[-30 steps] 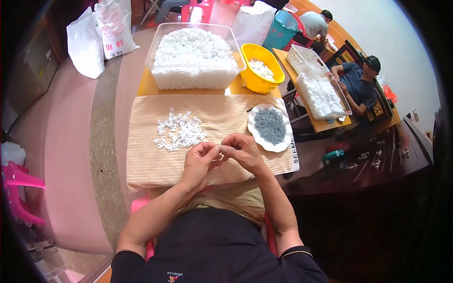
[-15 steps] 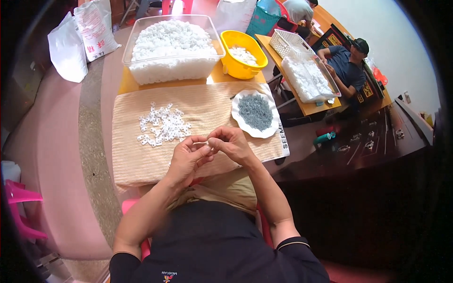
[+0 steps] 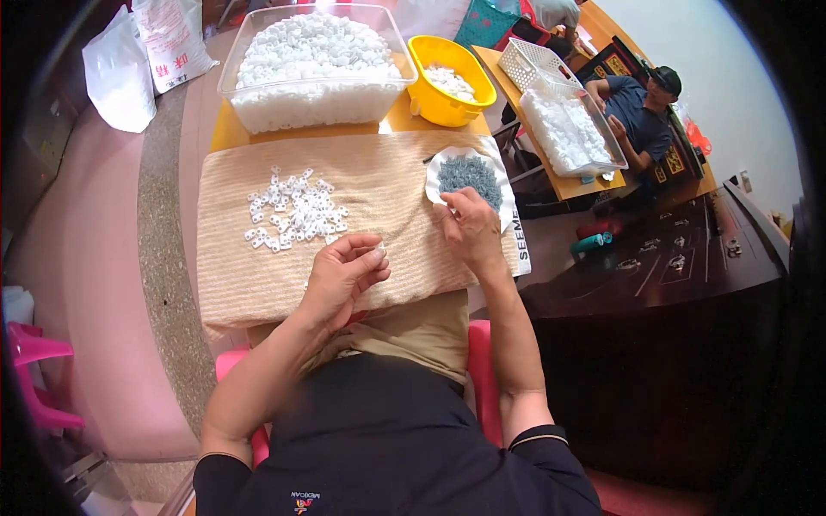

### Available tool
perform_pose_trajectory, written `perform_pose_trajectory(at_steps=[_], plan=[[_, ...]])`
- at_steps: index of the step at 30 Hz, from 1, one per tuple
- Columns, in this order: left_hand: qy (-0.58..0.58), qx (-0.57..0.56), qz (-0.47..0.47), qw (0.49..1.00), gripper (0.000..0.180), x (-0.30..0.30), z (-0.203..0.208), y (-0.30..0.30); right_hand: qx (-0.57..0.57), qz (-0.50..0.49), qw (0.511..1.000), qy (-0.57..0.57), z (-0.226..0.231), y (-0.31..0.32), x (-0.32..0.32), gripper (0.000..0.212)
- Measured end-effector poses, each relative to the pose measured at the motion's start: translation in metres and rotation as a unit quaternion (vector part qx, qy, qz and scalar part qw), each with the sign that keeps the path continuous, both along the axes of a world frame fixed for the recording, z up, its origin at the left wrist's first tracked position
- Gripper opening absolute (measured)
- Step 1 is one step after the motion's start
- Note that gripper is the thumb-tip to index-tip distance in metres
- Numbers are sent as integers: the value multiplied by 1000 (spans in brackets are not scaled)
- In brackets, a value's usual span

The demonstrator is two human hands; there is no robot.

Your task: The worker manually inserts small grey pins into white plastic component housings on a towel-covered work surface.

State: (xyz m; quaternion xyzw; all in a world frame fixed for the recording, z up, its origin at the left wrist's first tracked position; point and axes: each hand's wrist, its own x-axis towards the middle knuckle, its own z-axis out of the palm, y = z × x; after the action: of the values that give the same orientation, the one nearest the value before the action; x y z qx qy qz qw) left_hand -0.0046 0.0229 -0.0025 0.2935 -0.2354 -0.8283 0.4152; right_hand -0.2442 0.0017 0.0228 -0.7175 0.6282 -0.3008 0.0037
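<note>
Near the front middle of the cloth, my left hand [image 3: 347, 275] pinches a small white plastic piece [image 3: 381, 247] between thumb and fingertips. My right hand [image 3: 473, 225] is over the near left edge of a white scalloped plate [image 3: 436, 168], its fingers bent and drawn together. What those fingertips hold, if anything, is too small to make out. A heap of thin, dark grey pieces [image 3: 469, 175], perhaps nails or screws, fills the plate. Left of it, beyond my left hand, lies a loose pile of small white plastic pieces with holes [image 3: 297, 211].
A striped beige cloth [image 3: 249, 301] covers the near table. Behind it stand a clear bin [image 3: 318, 116] heaped with white pieces and a yellow basin [image 3: 447, 107]. White sacks [image 3: 120, 86] rest on the floor at left. At right, another person [image 3: 637, 120] sits by a filled clear bin [image 3: 568, 155].
My right hand has left my left hand and moved right and away from me, to the plate. My left hand stays near its place with the white piece. The view has shifted slightly.
</note>
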Motion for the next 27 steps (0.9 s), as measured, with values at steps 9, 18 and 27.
perform_pose_trajectory(at_steps=[9, 18, 27], plan=[[-15, 5, -1, 1000, 18, 0, 1, 1, 50, -25, 988, 146, 2, -11, 3, 27], [-26, 10, -6, 1000, 19, 0, 3, 1, 17, -36, 996, 85, -7, -16, 5, 20], [-37, 21, -1, 999, 18, -1, 6, 3, -55, -37, 994, 89, -14, -17, 20, 9]])
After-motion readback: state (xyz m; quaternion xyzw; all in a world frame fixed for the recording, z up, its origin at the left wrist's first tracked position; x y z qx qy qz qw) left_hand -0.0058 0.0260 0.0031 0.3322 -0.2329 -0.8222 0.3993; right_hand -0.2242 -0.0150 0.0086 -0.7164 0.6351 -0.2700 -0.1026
